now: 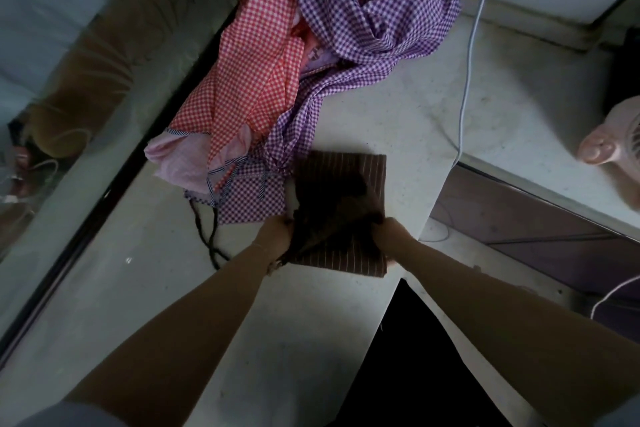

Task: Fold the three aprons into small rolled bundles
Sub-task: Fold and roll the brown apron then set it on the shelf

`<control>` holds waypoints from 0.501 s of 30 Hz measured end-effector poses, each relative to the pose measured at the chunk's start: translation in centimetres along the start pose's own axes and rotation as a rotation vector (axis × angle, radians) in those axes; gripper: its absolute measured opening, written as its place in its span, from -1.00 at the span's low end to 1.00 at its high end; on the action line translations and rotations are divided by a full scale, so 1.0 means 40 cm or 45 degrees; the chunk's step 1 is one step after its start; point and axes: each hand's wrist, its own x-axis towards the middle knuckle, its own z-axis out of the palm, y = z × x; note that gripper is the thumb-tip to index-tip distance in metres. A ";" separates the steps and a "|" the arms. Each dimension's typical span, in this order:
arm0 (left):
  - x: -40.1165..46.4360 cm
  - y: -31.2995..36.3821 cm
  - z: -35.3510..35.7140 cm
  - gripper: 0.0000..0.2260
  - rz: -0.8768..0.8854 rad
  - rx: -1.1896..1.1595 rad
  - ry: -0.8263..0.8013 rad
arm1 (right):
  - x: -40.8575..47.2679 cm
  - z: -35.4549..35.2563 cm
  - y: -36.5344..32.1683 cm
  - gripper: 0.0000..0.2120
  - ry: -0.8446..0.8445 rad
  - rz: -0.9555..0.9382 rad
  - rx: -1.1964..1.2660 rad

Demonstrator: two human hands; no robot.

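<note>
A brown pinstriped apron (346, 184), already folded down to a narrow rectangle, lies on the pale countertop (398, 107) near its right-hand edge. Its near end is bunched and lifted between both hands. The left hand (277, 236) grips the gathered cloth at the apron's left side, fingers curled into the fabric; the right hand (389, 236) grips the right side the same way, with its fingers tucked under the near striped layer (the fingertips themselves are hidden by the cloth). The far end of the apron lies flat, its corner squared off on the counter.

Just beside the brown apron, touching its left edge, lies the lower end of a purple gingham apron (363, 28), which runs back across the counter in loose, twisted folds. A red gingham apron (249, 80) lies crumpled to its left, partly under it, with a pale pink lining turned out at its near end. Dark apron ties (207, 236) trail off over the counter to the left of the left forearm.

A thin white cable (471, 55) runs down the counter to the right of the aprons. At the far right edge stands a small pink fan (613, 146), only partly in view
</note>
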 end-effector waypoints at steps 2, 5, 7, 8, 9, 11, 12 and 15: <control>-0.005 0.001 0.012 -0.70 0.010 0.003 -0.014 | 0.004 0.007 0.008 -0.51 -0.036 0.117 0.092; -0.010 -0.002 0.024 -0.69 -0.001 0.074 -0.017 | 0.006 0.033 0.021 -0.46 0.088 0.047 -0.021; -0.017 0.009 0.022 -0.64 -0.067 -0.022 -0.006 | 0.004 0.046 0.029 -0.48 0.139 0.039 -0.027; -0.014 0.010 0.022 -0.65 -0.086 -0.096 -0.024 | 0.000 0.051 0.032 -0.48 0.168 0.041 -0.026; -0.019 0.020 0.017 -0.67 -0.114 -0.245 -0.054 | -0.003 0.054 0.034 -0.48 0.181 0.033 -0.022; -0.027 0.042 0.003 -0.69 -0.158 -0.582 -0.107 | -0.008 0.056 0.037 -0.48 0.186 0.051 0.036; -0.027 0.051 -0.006 -0.67 -0.157 -0.697 -0.089 | -0.010 0.055 0.037 -0.49 0.195 0.047 0.048; -0.036 0.056 -0.026 -0.60 0.003 -0.707 -0.054 | -0.024 0.059 0.045 -0.54 0.205 -0.002 0.101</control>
